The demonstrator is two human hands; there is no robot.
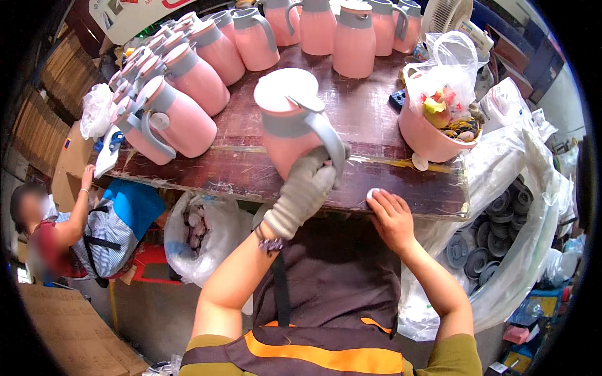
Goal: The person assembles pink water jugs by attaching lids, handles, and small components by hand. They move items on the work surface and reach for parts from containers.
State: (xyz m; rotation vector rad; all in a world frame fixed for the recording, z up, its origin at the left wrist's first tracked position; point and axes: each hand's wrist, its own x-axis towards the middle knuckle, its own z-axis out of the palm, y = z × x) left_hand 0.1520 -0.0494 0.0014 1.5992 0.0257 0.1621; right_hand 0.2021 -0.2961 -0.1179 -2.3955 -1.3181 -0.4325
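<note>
A pink jug (288,141) with a grey collar, grey handle and white lid stands near the front of the dark wooden table. My left hand (307,182), in a grey knitted glove, is closed round the lower part of its handle. At the table's front edge is my bare right hand (392,216), its fingers bent together. A small white disc (374,192) shows at its fingertips; the thumb is mostly hidden. Several similar pink jugs (191,81) stand in rows at the left, and more jugs (354,41) line the back.
A pink tub (433,135) holding small parts and a plastic bag stands at the table's right. Beside it, a clear plastic sack (533,250) holds grey round parts (495,232). Another sack (204,235) hangs below the table's left. A co-worker (75,232) sits far left.
</note>
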